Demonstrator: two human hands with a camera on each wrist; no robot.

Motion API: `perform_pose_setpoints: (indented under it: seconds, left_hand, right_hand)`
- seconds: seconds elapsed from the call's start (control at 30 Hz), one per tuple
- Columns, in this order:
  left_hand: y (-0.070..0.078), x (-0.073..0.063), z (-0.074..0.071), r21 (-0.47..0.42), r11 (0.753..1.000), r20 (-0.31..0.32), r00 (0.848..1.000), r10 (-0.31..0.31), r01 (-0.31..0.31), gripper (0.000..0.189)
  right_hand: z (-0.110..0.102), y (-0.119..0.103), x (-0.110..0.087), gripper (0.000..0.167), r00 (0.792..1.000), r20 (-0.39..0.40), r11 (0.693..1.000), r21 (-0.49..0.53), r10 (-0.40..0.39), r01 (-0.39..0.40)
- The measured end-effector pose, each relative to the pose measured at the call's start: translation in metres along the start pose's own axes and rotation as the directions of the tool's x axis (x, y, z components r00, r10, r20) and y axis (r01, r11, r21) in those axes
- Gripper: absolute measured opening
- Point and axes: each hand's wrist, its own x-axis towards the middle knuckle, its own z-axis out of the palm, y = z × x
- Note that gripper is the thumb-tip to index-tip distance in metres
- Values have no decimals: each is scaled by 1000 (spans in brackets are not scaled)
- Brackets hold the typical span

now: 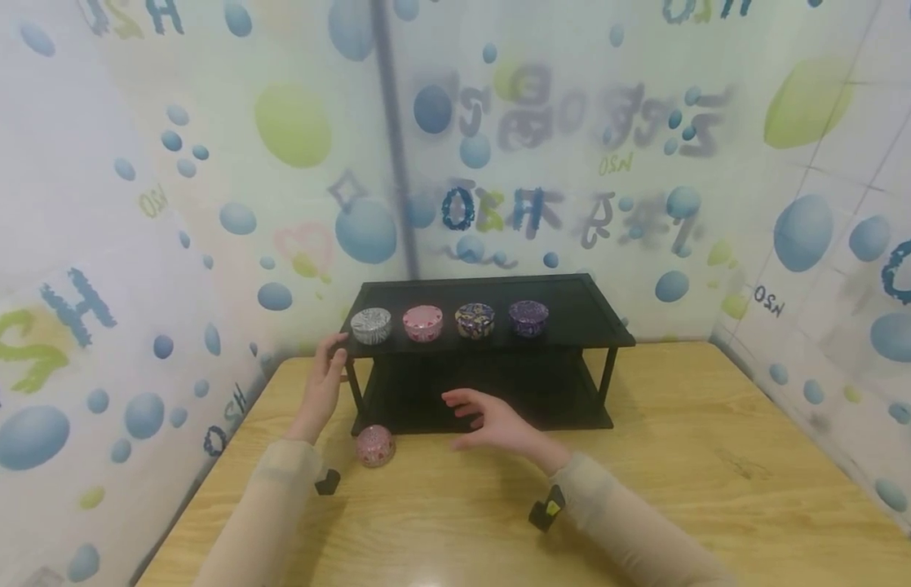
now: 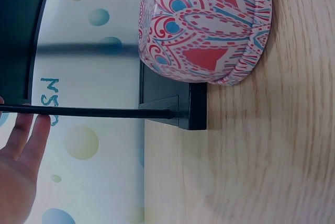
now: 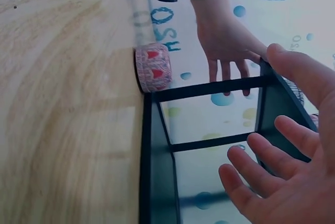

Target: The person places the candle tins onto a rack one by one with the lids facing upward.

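My left hand (image 1: 325, 385) holds the left front corner of a black two-tier rack (image 1: 440, 353), its fingers passing by the corner leg in the left wrist view. On the table near the rack's lower left corner stands a round pink tin (image 1: 375, 446) with a red heart pattern, larger in the left wrist view (image 2: 209, 25). My right hand (image 1: 499, 424) hovers in front of the lower tier with fingers spread and nothing in them. Along the top tier sit a black-and-white tin (image 1: 371, 326), a pink tin (image 1: 422, 324), a multicoloured tin (image 1: 475, 321) and a purple tin (image 1: 528, 319).
The rack stands at the back of a light wooden table (image 1: 426, 522), close to a patterned curtain wall (image 1: 455, 163). Similar printed sheets hang at the left and right sides. Each wrist wears a small black camera mount (image 1: 546, 509).
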Motion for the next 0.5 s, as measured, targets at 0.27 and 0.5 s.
perform_pose_setpoints:
  seconds: [0.27,0.5]
  left_hand:
    - [-2,0,0,-23,1000,11,1000,22,-22,39]
    - [0,0,-2,-7,1000,29,1000,-3,3,40]
  right_hand:
    - [14,7,10,67,1000,9,999,39,8,-8]
    - [25,8,19,68,999,34,998,64,11,-13]
